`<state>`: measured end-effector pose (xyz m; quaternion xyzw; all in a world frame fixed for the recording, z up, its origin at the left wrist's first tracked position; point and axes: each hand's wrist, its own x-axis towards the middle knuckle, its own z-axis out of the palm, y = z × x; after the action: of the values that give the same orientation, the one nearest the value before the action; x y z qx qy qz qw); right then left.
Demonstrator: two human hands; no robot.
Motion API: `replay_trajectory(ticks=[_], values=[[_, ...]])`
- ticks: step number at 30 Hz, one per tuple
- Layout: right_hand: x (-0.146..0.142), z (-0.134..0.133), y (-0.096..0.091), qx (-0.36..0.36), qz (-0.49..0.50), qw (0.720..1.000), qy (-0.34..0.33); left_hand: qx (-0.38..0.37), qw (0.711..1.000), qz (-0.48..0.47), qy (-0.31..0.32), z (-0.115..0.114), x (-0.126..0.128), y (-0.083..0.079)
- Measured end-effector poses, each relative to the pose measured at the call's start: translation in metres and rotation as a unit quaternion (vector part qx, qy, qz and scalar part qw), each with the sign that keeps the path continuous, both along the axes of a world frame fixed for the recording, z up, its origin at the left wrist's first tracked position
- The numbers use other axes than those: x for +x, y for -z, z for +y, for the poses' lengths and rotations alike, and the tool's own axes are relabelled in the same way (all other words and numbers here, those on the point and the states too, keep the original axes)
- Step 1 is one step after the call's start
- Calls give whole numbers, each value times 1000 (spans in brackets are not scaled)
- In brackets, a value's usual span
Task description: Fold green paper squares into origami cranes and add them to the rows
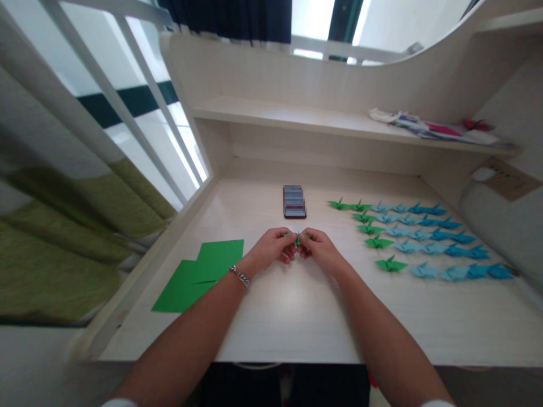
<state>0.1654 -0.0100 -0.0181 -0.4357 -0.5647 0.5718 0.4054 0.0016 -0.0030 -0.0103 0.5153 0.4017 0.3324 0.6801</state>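
Note:
Both my hands meet over the middle of the desk, pinching a small green paper crane (297, 240) between them. My left hand (275, 246), with a chain bracelet (240, 276) at the wrist, is closed on the crane's left side. From the other side, my right hand (316, 246) grips it between thumb and fingers. Much of the folded paper is hidden by the fingertips. Just beyond the hands lies a phone (294, 201). Green paper sheets (220, 259) overlap on the desk to the left of my left forearm.
Rows of finished paper cranes, green (391, 264) then light blue (424, 271) and darker blue (466, 251), stand on the right of the desk (271, 333). A shelf (288, 116) runs along the back, with papers (441, 129) at its right. A railing and curtain (63, 243) border the left.

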Motion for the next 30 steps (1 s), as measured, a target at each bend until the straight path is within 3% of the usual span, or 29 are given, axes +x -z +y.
replay_trajectory(ticks=[7, 14, 30], values=[[-2, -3, -6, -75, 65, 995, -3, -36, 999, -27, 22, -2, -1, -3], [-2, -3, -11, -124, 200, 971, 32, -29, 985, -168, -27, -4, 4, -8], [-9, -7, -15, -93, 251, 963, 36, -42, 962, -267, -43, -10, 12, -6]])
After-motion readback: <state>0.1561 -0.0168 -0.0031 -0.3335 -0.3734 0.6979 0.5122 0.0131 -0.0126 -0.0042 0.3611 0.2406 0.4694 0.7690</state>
